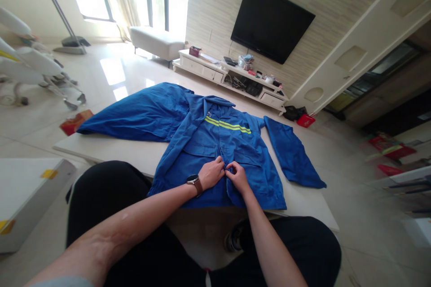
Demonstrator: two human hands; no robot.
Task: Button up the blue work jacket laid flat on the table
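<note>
Here, left and right hands pinch the jacket.

The work jacket is matt, creased cloth; at seven o'clock the watch strap looks like smooth leather; at one, the flat-screen television seems smooth plastic; at ten, the floor tiles are glossy

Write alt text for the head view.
A person's left hand and right hand grip the front opening of a blue jacket spread on a pale table. A black television hangs on the wall beyond.
</note>
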